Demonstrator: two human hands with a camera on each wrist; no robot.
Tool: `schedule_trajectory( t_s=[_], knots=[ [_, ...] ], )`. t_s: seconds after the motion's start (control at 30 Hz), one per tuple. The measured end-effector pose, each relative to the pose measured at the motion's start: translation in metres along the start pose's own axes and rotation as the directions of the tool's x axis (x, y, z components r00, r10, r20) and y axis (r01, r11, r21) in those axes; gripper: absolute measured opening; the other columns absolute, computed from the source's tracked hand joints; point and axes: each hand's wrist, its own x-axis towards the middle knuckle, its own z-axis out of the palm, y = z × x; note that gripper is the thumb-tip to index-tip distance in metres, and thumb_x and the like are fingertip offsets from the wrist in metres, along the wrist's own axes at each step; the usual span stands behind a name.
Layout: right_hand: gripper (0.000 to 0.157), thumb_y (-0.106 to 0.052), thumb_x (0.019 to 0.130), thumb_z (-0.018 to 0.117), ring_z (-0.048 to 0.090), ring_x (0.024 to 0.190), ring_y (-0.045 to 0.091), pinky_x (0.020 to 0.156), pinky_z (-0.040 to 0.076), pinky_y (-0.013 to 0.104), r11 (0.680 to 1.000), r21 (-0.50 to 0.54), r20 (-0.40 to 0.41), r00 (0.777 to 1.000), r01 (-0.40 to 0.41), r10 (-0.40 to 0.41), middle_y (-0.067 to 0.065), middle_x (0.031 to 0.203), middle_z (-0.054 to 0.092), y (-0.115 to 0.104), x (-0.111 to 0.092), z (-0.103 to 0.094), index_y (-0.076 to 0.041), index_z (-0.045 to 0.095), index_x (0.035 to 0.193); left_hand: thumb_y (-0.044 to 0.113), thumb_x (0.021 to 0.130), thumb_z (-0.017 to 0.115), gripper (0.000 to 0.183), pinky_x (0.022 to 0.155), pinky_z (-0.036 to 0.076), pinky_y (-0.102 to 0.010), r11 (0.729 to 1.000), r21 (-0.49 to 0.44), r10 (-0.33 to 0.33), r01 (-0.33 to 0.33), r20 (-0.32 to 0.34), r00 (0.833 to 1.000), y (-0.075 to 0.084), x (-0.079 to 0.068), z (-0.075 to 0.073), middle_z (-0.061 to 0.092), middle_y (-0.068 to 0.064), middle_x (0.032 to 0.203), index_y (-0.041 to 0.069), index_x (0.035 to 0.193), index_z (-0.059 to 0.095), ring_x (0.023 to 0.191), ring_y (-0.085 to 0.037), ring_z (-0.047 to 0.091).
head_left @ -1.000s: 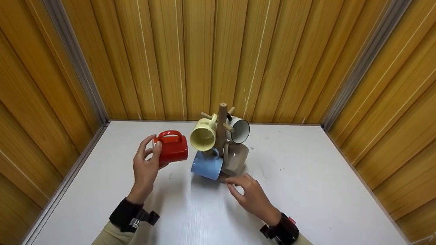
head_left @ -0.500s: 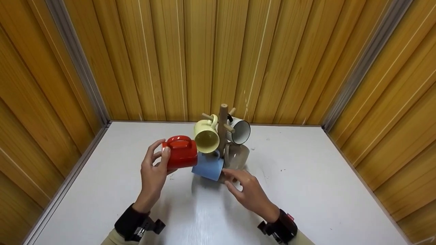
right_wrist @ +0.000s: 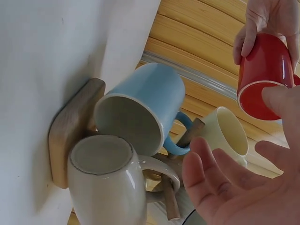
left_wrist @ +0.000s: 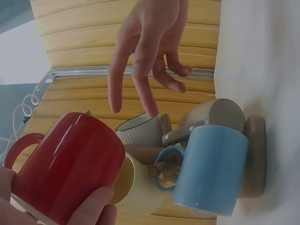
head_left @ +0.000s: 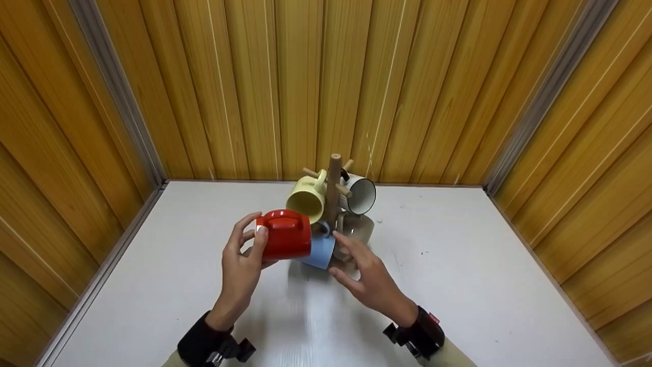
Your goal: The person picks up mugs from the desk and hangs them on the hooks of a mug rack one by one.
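Observation:
My left hand (head_left: pixel 240 272) grips a red mug (head_left: pixel 286 238) by its closed-end side, fingers and thumb around the body. The mug lies on its side in the air, handle up, its open end toward my right hand (head_left: pixel 376 280). That hand holds nothing; its fingers are spread and loosely bent. In the right wrist view its thumb overlaps the red mug's mouth. Behind both hands stands a wooden mug tree (head_left: pixel 333 176). A blue mug (left_wrist: pixel 211 168) hangs low on it, partly hidden by the red one in the head view. A greyish-beige mug (right_wrist: pixel 110 183) hangs beside it.
Higher on the tree hang a pale yellow mug (head_left: pixel 305 203) at left and a white mug with a dark rim (head_left: pixel 361 196) at right. A bare peg (head_left: pixel 344 190) points forward. The tree's wooden base (right_wrist: pixel 70 136) rests on the white table (head_left: pixel 448 265), with wood-patterned walls around.
My left hand has carried the red mug rightward and slightly nearer, now overlapping the blue mug. My right hand has risen a little and its fingers have spread.

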Motion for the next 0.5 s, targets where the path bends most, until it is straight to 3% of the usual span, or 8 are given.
schedule_trajectory(
  t_s=[0.1, 0.27, 0.33, 0.5],
  knots=[
    [0.075, -0.033, 0.096, 0.074, 0.059, 0.121, 0.016, 0.094, 0.056, 0.040, 1.000, 0.026, 0.015, 1.000, -0.014, 0.014, 0.003, 0.155, 0.048, -0.002, 0.003, -0.003, -0.014, 0.038, 0.159, 0.029, 0.105, 0.061, 0.042, 0.072, 0.063, -0.041, 1.000, -0.015, -0.010, 0.010, 0.039, 0.999, 0.001, -0.004, 0.010, 0.059, -0.019, 0.126, 0.022, 0.146, 0.053, 0.099, -0.034, 0.073],
    [0.086, -0.032, 0.093, 0.078, 0.062, 0.119, 0.017, 0.093, 0.057, 0.043, 0.991, 0.125, 0.042, 0.998, -0.044, 0.039, -0.001, 0.159, 0.041, 0.000, 0.003, -0.006, -0.017, 0.029, 0.162, 0.031, 0.104, 0.061, 0.043, 0.072, 0.063, -0.041, 1.000, -0.021, -0.012, 0.014, 0.100, 0.995, 0.000, -0.009, 0.028, 0.061, -0.019, 0.123, 0.021, 0.145, 0.053, 0.091, -0.031, 0.074],
    [0.091, -0.027, 0.091, 0.080, 0.065, 0.110, 0.017, 0.088, 0.059, 0.040, 0.983, 0.177, 0.045, 0.998, -0.057, 0.049, 0.000, 0.158, 0.042, 0.001, 0.002, -0.007, -0.016, 0.026, 0.163, 0.031, 0.104, 0.061, 0.044, 0.072, 0.063, -0.041, 1.000, -0.015, -0.011, 0.013, 0.126, 0.992, -0.001, -0.011, 0.036, 0.061, -0.019, 0.122, 0.020, 0.145, 0.052, 0.089, -0.029, 0.075],
    [0.099, -0.007, 0.084, 0.084, 0.065, 0.114, 0.023, 0.087, 0.060, 0.039, 0.954, 0.290, 0.005, 0.997, -0.071, 0.073, 0.009, 0.152, 0.049, -0.002, 0.000, -0.010, -0.008, 0.023, 0.163, 0.034, 0.105, 0.061, 0.045, 0.075, 0.063, -0.037, 1.000, 0.011, 0.011, -0.013, 0.178, 0.984, -0.007, -0.014, 0.056, 0.063, -0.017, 0.117, 0.019, 0.147, 0.052, 0.087, -0.027, 0.075]
  ],
)
